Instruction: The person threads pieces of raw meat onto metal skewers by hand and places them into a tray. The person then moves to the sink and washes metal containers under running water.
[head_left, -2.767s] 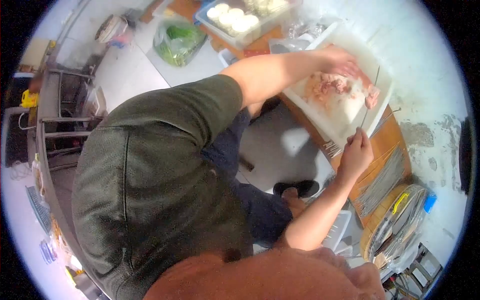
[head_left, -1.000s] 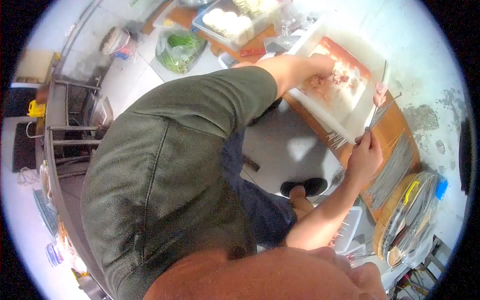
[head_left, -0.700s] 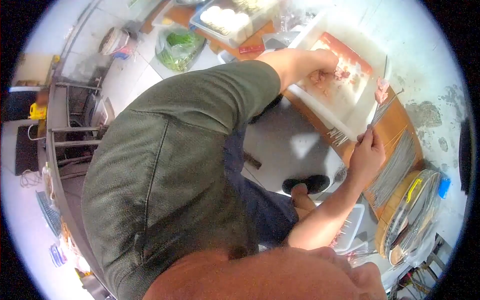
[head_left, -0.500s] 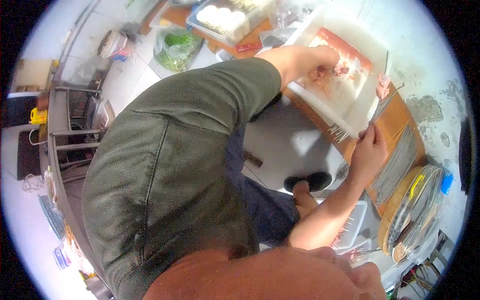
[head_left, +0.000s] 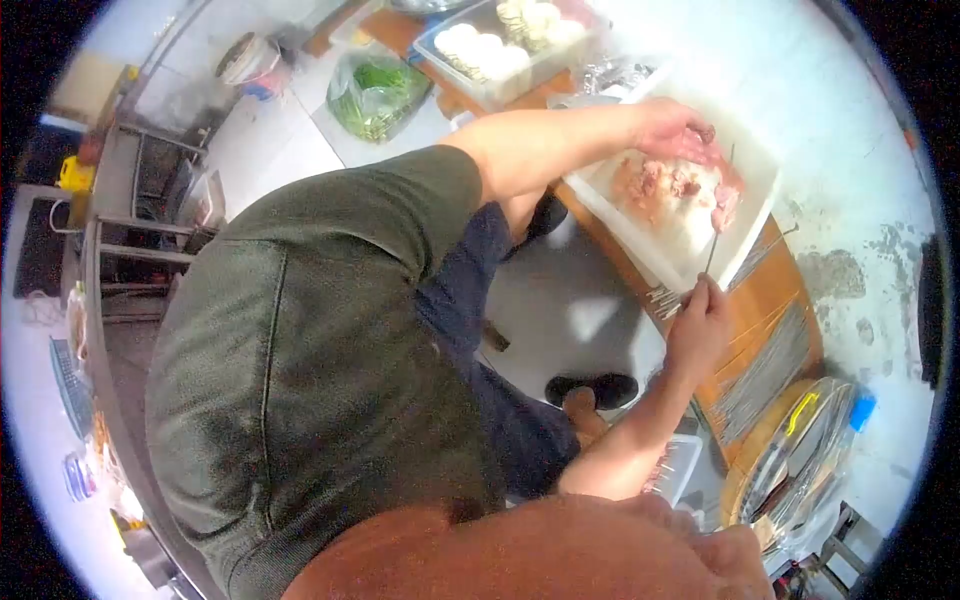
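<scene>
White plastic walls the tray point(head_left: 632, 243) at the upper right of the frame, where our pile point(head_left: 655, 185) of pinkish pieces lies, and over it we now have the skewer point(head_left: 712, 252), its meat point(head_left: 726, 207) towards the far end. Half a second ago that skewer stood further right, out past the tray's edge, while our left hand was down at the pile; now the left hand point(head_left: 675, 130) is up beside the meat. Its fingers are loosely bent, not spread wide, and we cannot tell whether they grip any of the meat or only lie against it. Our right hand point(head_left: 697, 325), right of centre, keeps its thumb and fingers pinched together on the skewer's near end, as before. Below it and to the right, the bundle point(head_left: 765, 385) of bare rods lies on the orange table point(head_left: 790, 275). Our bag point(head_left: 372, 95) of greens and the clear box point(head_left: 490, 92) of pale rounds sit at the top, slightly right of where they showed half a second back.
</scene>
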